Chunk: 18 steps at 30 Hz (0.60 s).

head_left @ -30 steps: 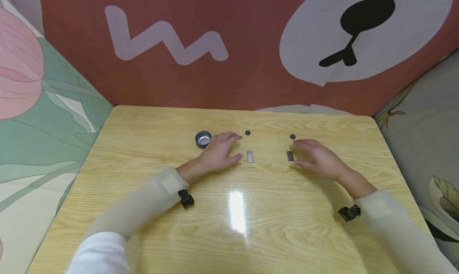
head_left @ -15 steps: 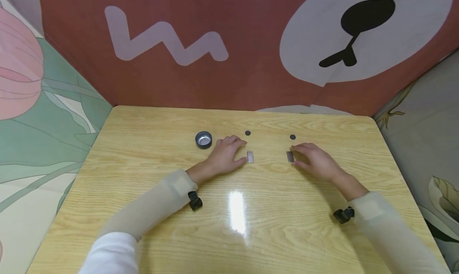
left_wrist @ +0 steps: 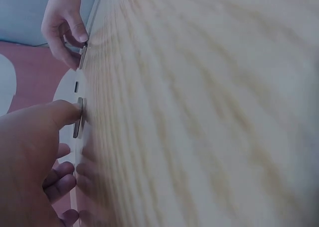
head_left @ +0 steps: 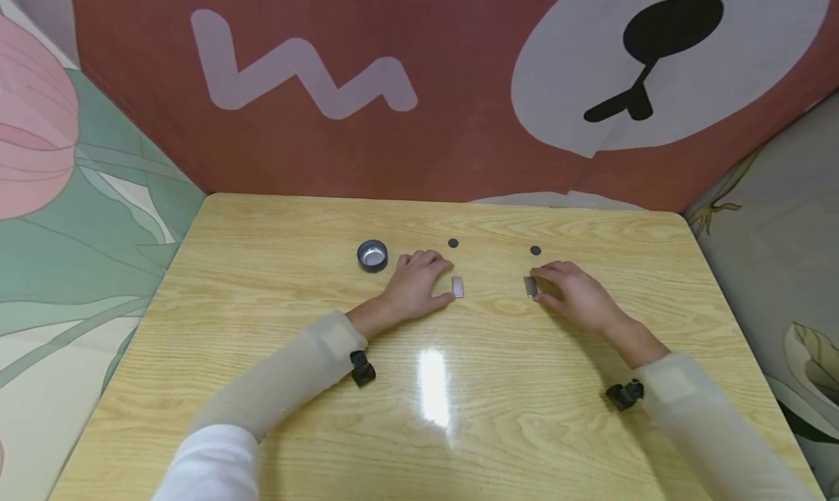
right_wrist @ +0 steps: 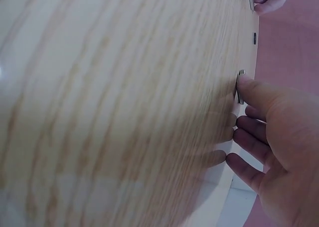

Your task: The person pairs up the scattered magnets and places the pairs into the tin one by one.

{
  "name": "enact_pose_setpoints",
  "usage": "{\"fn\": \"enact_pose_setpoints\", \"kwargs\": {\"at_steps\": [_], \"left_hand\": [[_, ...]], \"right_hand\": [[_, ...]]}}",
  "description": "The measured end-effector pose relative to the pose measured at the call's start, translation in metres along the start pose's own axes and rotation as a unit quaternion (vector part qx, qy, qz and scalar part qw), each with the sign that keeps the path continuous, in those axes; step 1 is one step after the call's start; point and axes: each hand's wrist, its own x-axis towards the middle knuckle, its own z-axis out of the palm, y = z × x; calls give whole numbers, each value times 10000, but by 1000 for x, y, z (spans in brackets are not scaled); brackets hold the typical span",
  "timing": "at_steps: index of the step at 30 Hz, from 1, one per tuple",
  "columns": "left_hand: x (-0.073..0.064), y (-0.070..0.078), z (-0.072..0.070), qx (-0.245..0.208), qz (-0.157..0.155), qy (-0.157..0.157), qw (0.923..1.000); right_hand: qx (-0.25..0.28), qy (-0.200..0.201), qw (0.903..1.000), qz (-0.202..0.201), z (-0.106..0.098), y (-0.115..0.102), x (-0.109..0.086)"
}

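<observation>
A small, flat rectangular left plate [head_left: 458, 288] lies on the wooden table [head_left: 511, 384], its long axis running almost straight away from the person. The matching right plate [head_left: 530, 288], well apart from it, lies in nearly the same direction, its far end leaning slightly left. The two are roughly parallel, each with one short end facing the person and the other facing the back wall [head_left: 459, 144].

The left hand [head_left: 414, 286] is at the left plate's outer side, thumb touching it toward the near end, fingers spread from the thumb toward the far end. The right hand [head_left: 580, 297] mirrors it at the right plate, thumb at the near end and forefinger by the far end. Whether either hand is actually pinching its plate, I cannot tell.

Just beyond the plates lie a left dark disc [head_left: 453, 243] and a right dark disc [head_left: 535, 250]. A round dark container [head_left: 360, 257], silvery inside, stands left of the left disc. The reddish back wall carries a pale zigzag and a dark-nosed muzzle.
</observation>
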Motion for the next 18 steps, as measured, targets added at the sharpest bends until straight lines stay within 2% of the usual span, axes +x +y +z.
{"fn": "enact_pose_setpoints", "kwargs": {"at_steps": [9,18], "left_hand": [[0,3,1,-88,36,94,9999],[-1,5,1,-351,19,105,9993]], "right_hand": [[71,153,9999,-5,2,0,-1],[479,475,9977,-56,8,3,-1]]}}
